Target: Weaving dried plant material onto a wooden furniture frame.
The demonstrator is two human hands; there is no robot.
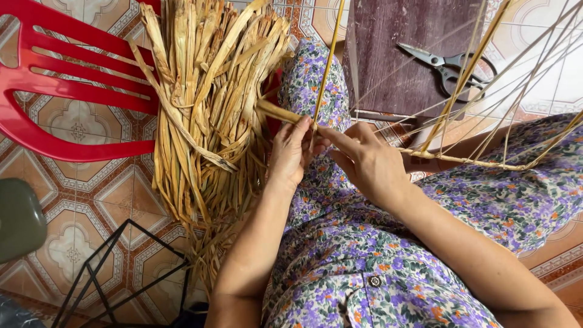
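A person sits in a floral dress, seen from above, with both hands meeting over the lap. The left hand (290, 152) is closed around the end of a flat dried strand (276, 112), pinching it between thumb and fingers. The right hand (364, 161) sits just right of the left hand, its fingertips narrowed onto the same spot, where a thin yellow cane (328, 61) rises straight up from the left hand toward the top edge.

The strand runs from the left hand back into a big bundle (206, 103) of the same pale, straw-coloured leaves, which hangs just left of that hand, draped over a red plastic chair (67, 79). The leaves look light, dry and papery, soft enough to fold but likely to split or fray if bent sharply; a hold near the end, flat between finger pads, seems safest.

To the right of the left hand, more thin canes (486, 91) fan out from a partly woven edge (467, 161) lying across the knee. These look springy and smooth, so they would slip unless pinched close to the weave.

Above the left hand, on a dark wooden stool (401, 54), lie scissors (449, 67). A black wire frame (109, 273) stands on the patterned tile floor (79, 176) below and to the left.
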